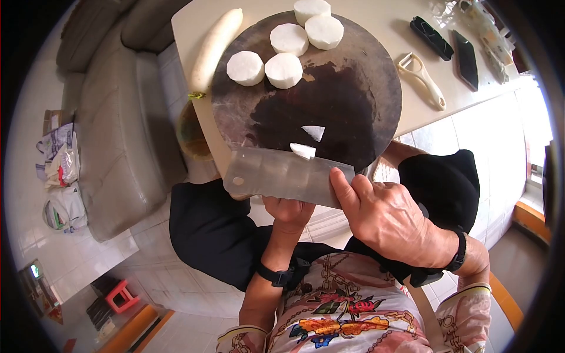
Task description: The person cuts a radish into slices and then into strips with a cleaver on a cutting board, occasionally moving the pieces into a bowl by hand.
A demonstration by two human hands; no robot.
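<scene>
My right hand [382, 215] grips the handle end of a broad cleaver [282, 173], its index finger laid on the blade. The blade spans the near edge of the round, dark, wet cutting board [347, 100]. Behind the cleaver's lower edge is my left hand [288, 213]; the blade hides its fingers. Just beyond the blade lie a small white radish piece [302, 151] and a thin white wedge [314, 133]. Several thick peeled radish rounds, including one at the left [245, 68], sit toward the far side of the board.
A whole white radish [216, 53] lies on the table [188, 23] left of the board. On the right are a white peeler [422, 79], a black case-like object [432, 38] and a flat dark phone-like object [465, 60]. A grey sofa [120, 129] stands at the left.
</scene>
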